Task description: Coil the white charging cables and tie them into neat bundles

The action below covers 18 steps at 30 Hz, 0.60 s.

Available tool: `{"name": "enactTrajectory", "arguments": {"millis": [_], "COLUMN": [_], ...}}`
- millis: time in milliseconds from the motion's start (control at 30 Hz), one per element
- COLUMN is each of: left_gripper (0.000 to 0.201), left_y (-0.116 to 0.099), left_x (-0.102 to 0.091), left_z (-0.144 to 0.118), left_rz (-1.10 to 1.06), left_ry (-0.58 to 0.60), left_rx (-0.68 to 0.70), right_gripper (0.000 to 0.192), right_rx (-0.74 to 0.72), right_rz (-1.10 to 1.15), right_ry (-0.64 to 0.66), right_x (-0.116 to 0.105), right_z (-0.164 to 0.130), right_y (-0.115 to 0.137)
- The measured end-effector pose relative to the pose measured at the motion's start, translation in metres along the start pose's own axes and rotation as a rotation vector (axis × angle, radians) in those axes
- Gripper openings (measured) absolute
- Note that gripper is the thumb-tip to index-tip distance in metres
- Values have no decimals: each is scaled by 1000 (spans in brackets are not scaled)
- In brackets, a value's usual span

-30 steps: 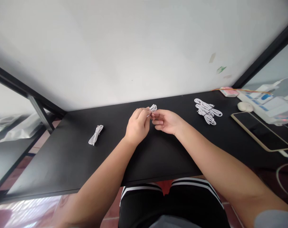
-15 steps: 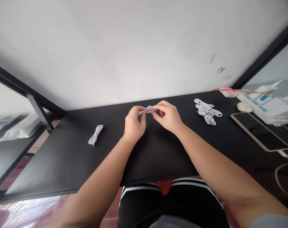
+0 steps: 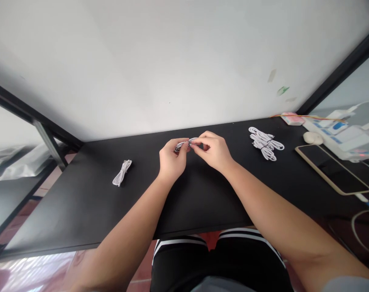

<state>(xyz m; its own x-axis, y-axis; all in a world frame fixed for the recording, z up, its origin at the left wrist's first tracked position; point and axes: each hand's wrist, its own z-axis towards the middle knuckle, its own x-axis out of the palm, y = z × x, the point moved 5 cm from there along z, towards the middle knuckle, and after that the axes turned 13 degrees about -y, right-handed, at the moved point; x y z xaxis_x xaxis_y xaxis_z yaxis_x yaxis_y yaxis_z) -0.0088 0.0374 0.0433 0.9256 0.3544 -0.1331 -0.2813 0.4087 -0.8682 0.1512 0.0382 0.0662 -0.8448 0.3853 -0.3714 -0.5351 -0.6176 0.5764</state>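
Observation:
Between my hands, over the far middle of the black table (image 3: 90,211), is a bundled white cable (image 3: 179,146) with a dark tie around its middle. My left hand (image 3: 173,160) is closed on the left part of the bundle, thumb and fingers pinching beside the tie. The fingertips of my right hand (image 3: 214,151) pinch at the tie and the bundle's right part. My fingers partly hide the cable, so its ends do not show. Another coiled white cable (image 3: 122,173) lies to the left. Several white cables in a pile (image 3: 265,143) lie to the right.
On the right, a phone (image 3: 332,169) with a cord plugged in lies near a round white case (image 3: 313,138) and a white power strip (image 3: 339,142) with plugs. A pink-and-white block (image 3: 292,119) sits behind. A white wall (image 3: 169,65) rises along the back edge.
My left fingers have shifted slightly, showing more of the bundle's left loop. My right fingertips have moved a little left, closer to the tie.

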Motion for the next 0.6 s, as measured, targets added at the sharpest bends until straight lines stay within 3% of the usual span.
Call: {"name": "enactTrajectory", "arguments": {"millis": [433,600], "left_gripper": [28,26], "left_y": [-2,-1], "left_x": [3,3], "left_z": [-1,-1], "left_rz": [-45,-29], "left_ry": [8,14], "left_rx": [-63,-65], "right_gripper": [9,11], "right_rx": [-24,-103], "right_rz": [-27,-56], "right_ry": [-21,-3], "right_x": [-1,-1], "right_z": [-1,0], "right_y": [2,4]}}
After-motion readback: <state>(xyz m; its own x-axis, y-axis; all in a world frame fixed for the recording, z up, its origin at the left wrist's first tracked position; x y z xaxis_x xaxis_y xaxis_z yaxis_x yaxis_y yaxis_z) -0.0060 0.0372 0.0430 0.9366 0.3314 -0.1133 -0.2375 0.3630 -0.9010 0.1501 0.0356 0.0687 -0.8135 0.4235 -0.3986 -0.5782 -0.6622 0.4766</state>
